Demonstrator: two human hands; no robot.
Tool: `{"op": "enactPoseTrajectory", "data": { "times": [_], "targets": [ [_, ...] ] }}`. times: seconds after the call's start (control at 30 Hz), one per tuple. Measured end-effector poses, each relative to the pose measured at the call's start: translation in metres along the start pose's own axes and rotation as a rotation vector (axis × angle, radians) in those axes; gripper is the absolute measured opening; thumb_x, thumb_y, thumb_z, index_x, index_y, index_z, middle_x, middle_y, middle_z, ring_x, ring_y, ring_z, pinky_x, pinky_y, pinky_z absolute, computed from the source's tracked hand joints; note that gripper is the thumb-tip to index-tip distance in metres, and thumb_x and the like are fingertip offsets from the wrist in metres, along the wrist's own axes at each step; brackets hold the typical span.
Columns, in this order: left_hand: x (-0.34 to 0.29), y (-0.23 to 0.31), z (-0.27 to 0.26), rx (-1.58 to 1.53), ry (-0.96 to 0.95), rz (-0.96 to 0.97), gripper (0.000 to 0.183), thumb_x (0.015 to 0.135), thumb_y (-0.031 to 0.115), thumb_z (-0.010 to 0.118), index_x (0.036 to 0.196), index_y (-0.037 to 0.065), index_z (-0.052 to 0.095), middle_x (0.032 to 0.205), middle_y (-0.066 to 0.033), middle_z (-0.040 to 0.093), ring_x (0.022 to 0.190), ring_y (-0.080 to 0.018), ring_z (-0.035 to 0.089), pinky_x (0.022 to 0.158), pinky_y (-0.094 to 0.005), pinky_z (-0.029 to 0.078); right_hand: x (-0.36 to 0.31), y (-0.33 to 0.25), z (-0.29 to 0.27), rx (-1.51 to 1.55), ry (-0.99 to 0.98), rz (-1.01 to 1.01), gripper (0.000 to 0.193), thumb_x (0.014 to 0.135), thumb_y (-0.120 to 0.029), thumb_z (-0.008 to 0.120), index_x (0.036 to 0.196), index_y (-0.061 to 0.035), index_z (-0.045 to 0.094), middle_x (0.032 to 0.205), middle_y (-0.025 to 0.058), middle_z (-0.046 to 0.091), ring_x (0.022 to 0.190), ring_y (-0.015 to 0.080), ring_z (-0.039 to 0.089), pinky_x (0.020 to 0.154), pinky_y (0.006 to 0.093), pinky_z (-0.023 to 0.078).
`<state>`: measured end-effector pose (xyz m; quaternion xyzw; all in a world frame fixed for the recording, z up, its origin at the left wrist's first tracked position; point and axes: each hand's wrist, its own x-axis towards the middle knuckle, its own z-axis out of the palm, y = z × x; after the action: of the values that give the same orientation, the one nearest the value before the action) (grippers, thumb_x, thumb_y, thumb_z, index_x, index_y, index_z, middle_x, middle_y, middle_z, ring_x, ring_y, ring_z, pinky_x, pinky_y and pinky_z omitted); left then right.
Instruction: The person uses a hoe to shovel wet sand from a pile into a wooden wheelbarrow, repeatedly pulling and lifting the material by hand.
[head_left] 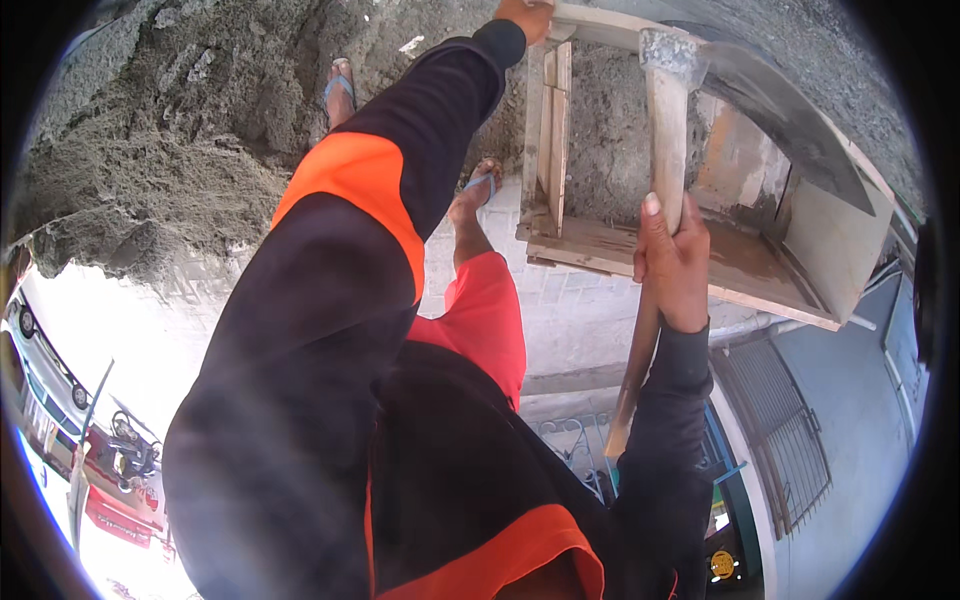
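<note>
My right hand (680, 262) is wrapped round the wooden handle of a hoe (668, 135), with the thumb lying along it. The broad, worn metal hoe blade (800, 120) reaches over the right part of an open wooden box (840, 245). Inside the box, grey sandy material (604, 125) covers the left and middle of the bottom, while bare boards show at the right. At the top of the view, my left hand (526, 18) is closed on the far upper edge of the box. Its fingers are partly cut off by the frame.
A large heap of wet grey mix (170, 150) spreads at the far left. Two feet in blue flip-flops (484, 184) stand by it, on and beside pale paving (570, 310). A wall with a barred window (775, 430) is at right; a motorcycle (135, 445) and parked vehicles are at left.
</note>
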<state>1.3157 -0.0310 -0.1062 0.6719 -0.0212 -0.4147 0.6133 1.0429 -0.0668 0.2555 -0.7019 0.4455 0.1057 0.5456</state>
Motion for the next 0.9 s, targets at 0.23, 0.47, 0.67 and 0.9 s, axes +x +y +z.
{"op": "enactPoseTrajectory", "data": {
  "times": [0.23, 0.47, 0.67, 0.9],
  "targets": [
    [-0.007, -0.012, 0.054, -0.104, -0.117, -0.019, 0.055, 0.094, 0.027, 0.055, 0.134, -0.005, 0.038, 0.116, -0.0189, 0.059, 0.102, -0.0283, 0.06, 0.08, -0.0466, 0.05, 0.032, 0.046, -0.059, -0.179, 0.251, -0.108, 0.041, 0.096, -0.045, 0.053, 0.088, -0.0052, 0.052, 0.056, -0.0012, 0.043, 0.041, 0.0063, 0.041, 0.038, 0.0231, 0.032],
    [-0.044, -0.002, 0.033, -0.127, -0.066, 0.013, 0.045, 0.093, 0.022, 0.056, 0.13, -0.001, 0.043, 0.111, -0.0161, 0.06, 0.099, -0.0274, 0.062, 0.081, -0.0429, 0.053, 0.046, 0.063, -0.055, -0.257, 0.355, -0.242, 0.045, 0.094, -0.044, 0.055, 0.103, -0.0006, 0.056, 0.062, 0.0042, 0.05, 0.054, 0.0122, 0.048, 0.051, 0.0294, 0.039],
    [-0.075, 0.008, 0.038, -0.281, -0.058, -0.013, 0.038, 0.093, 0.016, 0.057, 0.127, 0.003, 0.047, 0.108, -0.0136, 0.061, 0.097, -0.0267, 0.063, 0.083, -0.0396, 0.055, 0.056, 0.02, -0.044, -0.451, 0.363, -0.386, 0.04, 0.097, -0.04, 0.052, 0.104, -0.0011, 0.056, 0.064, 0.0043, 0.05, 0.056, 0.0118, 0.047, 0.053, 0.0293, 0.039],
    [-0.074, 0.034, 0.06, -0.906, -0.12, -0.241, 0.045, 0.099, 0.014, 0.043, 0.139, -0.003, 0.031, 0.138, -0.0236, 0.041, 0.121, -0.0372, 0.049, 0.1, -0.0462, 0.047, 0.059, -0.022, -0.017, -0.263, 0.303, -0.191, 0.037, 0.098, -0.032, 0.051, 0.116, -0.0001, 0.052, 0.065, -0.0008, 0.047, 0.054, 0.0051, 0.043, 0.046, 0.0222, 0.035]
  ]
}}
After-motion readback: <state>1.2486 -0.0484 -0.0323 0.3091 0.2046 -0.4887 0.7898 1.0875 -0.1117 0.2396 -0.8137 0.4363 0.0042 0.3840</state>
